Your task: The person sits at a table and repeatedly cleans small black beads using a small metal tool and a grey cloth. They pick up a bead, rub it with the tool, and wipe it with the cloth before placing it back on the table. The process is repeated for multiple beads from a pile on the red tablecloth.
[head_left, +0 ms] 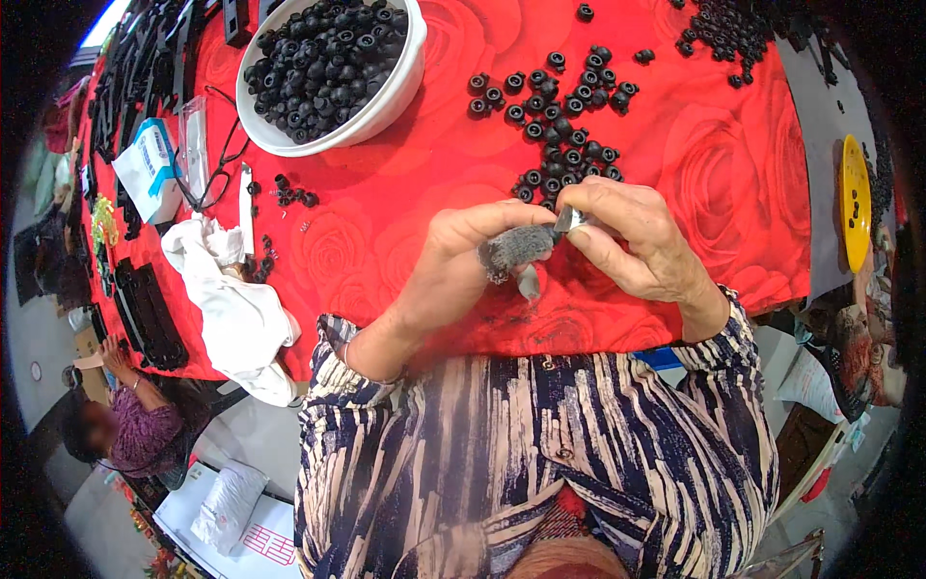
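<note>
Close to the table's front edge, my two hands meet. My right hand [644, 243] pinches a small shiny metal blade [571, 218] between thumb and forefinger. Its edge touches a small black part [556, 232] at the fingertips of my left hand [446, 259], mostly hidden there. A grey fuzzy wrap [518, 249] covers a finger of the left hand, which is closed. Just beyond the hands lies a loose heap of round black plastic parts [552, 152] with pale ring-shaped ends.
A white bowl [394, 108] full of black parts stands at the far left. Nearby lie eyeglasses [220, 181], a white cloth [231, 318] and long black strips [147, 314]. More black parts [723, 39] are far right, near a yellow plate [853, 232]. Another person [145, 429] sits at left.
</note>
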Demonstrator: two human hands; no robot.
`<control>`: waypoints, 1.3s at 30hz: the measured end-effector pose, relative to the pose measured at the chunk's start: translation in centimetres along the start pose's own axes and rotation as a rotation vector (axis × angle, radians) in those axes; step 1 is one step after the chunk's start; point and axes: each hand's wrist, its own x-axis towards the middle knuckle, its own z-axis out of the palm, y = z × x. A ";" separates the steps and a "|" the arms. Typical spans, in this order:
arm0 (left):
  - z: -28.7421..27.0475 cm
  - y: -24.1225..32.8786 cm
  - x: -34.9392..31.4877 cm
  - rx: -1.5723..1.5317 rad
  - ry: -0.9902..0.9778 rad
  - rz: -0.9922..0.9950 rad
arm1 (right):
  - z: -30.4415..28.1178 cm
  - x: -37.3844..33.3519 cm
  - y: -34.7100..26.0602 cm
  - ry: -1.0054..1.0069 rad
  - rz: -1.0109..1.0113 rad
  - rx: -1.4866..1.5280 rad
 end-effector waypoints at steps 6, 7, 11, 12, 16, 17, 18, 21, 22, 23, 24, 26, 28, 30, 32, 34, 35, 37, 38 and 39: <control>-0.2 -0.4 0.0 -0.003 0.021 -0.029 | -0.2 0.0 0.2 -0.038 -0.012 0.001; -0.2 -0.4 0.0 0.002 0.028 -0.028 | -0.2 0.0 0.2 -0.049 -0.007 0.002; 0.0 -0.5 0.1 -0.058 0.034 -0.054 | -0.2 0.0 0.5 -0.047 -0.020 -0.013; -0.1 -0.6 0.1 -0.071 0.029 -0.058 | -0.2 -0.1 0.5 -0.042 -0.026 -0.021; -0.2 -1.2 -0.1 -0.098 0.040 -0.018 | 0.0 0.1 0.4 -0.036 -0.036 -0.022; -0.2 -1.1 -0.1 -0.072 0.070 -0.017 | 0.2 0.1 0.3 -0.029 -0.072 -0.056; -0.3 -1.1 0.0 -0.045 0.101 -0.015 | 0.5 0.1 0.2 -0.023 -0.108 -0.091; -0.9 -0.5 0.7 -0.072 0.138 0.041 | 1.1 -0.4 -0.5 -0.113 -0.161 -0.126; -1.2 -0.2 0.8 -0.098 0.142 0.071 | 0.7 -0.2 -0.7 -0.106 -0.130 -0.070; -1.2 -0.3 0.9 -0.078 0.149 0.085 | 0.2 -0.1 -0.9 -0.099 -0.099 -0.014; -1.2 -0.5 0.9 -0.058 0.155 0.098 | 0.1 0.1 -1.1 -0.046 -0.083 0.002; -0.9 -0.5 0.9 -0.029 0.134 0.078 | -0.2 0.1 -1.3 0.063 -0.041 0.027; -0.6 -0.4 0.6 -0.003 0.090 0.012 | 0.2 0.1 -1.0 0.114 -0.033 -0.051; -0.3 -0.6 0.6 -0.025 0.078 0.018 | 0.5 -0.1 -0.6 0.141 -0.008 -0.089; -0.1 -0.7 0.6 -0.002 0.072 0.019 | 0.5 -0.2 -0.4 0.139 0.031 -0.087; -0.1 -0.8 0.5 0.070 0.073 0.018 | 0.4 -0.2 -0.3 0.098 0.023 -0.111; -0.1 -0.8 0.5 0.064 0.075 0.025 | 0.4 -0.2 -0.2 0.075 0.018 -0.121; -0.2 -0.9 0.6 0.051 0.076 0.038 | 0.4 -0.3 -0.2 0.067 0.028 -0.110; -0.2 -0.8 0.6 0.063 0.073 0.034 | 0.4 -0.3 -0.3 0.064 0.033 -0.106; -0.1 -0.6 0.6 0.076 0.071 0.029 | 0.4 -0.3 -0.2 0.064 0.030 -0.101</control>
